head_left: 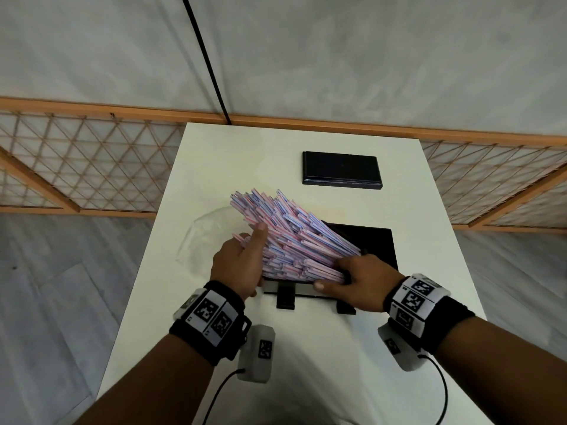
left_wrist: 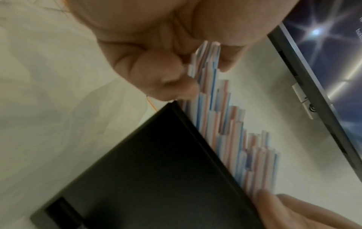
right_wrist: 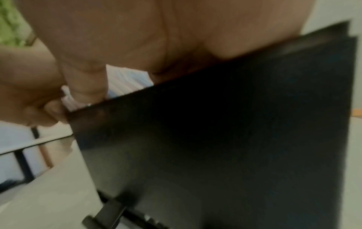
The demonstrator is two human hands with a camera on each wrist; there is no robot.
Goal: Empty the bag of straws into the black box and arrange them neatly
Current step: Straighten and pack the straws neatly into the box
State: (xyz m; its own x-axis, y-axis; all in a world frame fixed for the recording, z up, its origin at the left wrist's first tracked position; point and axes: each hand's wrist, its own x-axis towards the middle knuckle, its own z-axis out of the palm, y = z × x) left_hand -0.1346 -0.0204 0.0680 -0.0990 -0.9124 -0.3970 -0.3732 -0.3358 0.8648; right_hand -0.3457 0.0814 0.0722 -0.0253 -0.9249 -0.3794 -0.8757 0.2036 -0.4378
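A: Where were the straws (head_left: 291, 237) seen, relative to the black box (head_left: 372, 245)?

B: A thick fanned bundle of pink, blue and white striped straws was seen lying across the box, its near ends over the box's front edge and its far ends spread out past the box's left side, above the white table (head_left: 233, 154).

A: How was the left hand (head_left: 237, 262) placed?

B: It was set against the bundle at the box's left side, fingers laid fairly straight along the straws; in the left wrist view the fingertips (left_wrist: 166, 68) were curled onto several straw ends.

A: And the right hand (head_left: 357, 277)?

B: It was seen at the box's front edge, thumb (head_left: 329, 285) stretched along the bundle's near ends and fingers bent over them. How tightly they were gripped could not be told; the right wrist view was blurred.

A: What else was noted?

B: A flat black lid (head_left: 342, 171) was seen behind the box, well apart, and a crumpled clear bag (head_left: 199, 240) to the box's left, beyond the left hand
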